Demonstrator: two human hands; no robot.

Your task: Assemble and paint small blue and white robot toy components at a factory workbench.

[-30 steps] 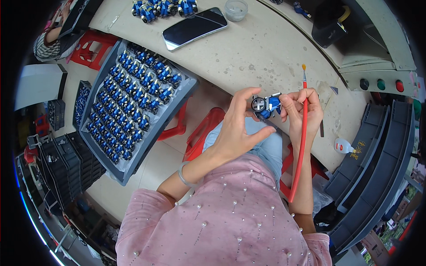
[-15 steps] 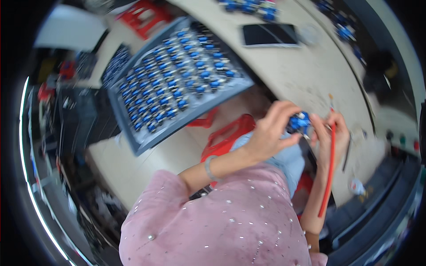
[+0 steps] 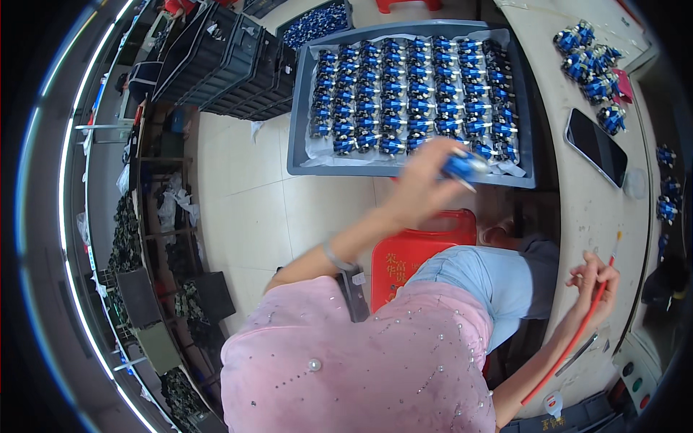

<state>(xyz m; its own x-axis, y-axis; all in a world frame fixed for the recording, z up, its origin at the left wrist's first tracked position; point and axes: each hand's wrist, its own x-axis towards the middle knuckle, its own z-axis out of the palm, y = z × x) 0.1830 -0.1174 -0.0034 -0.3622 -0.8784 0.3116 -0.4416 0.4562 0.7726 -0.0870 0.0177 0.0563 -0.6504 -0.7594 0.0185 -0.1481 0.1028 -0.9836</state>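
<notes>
Left hand (image 3: 419, 189): grip clamped on 1 blue toy (image 3: 460, 165), blurred, at near edge of grey tray (image 3: 361, 171), right of its middle. Tray carries rows of similar toys (image 3: 393, 105). Right hand (image 3: 595, 281): grip clamped on red brush (image 3: 574, 338), near left edge of worktop (image 3: 581, 216). Phone (image 3: 596, 148) beside same edge.

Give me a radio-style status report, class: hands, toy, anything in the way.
Left hand holding blue toy, motion-blurred, by the tray's edge. Right hand holding red brush over table. Nothing seen blocking the toy.
</notes>
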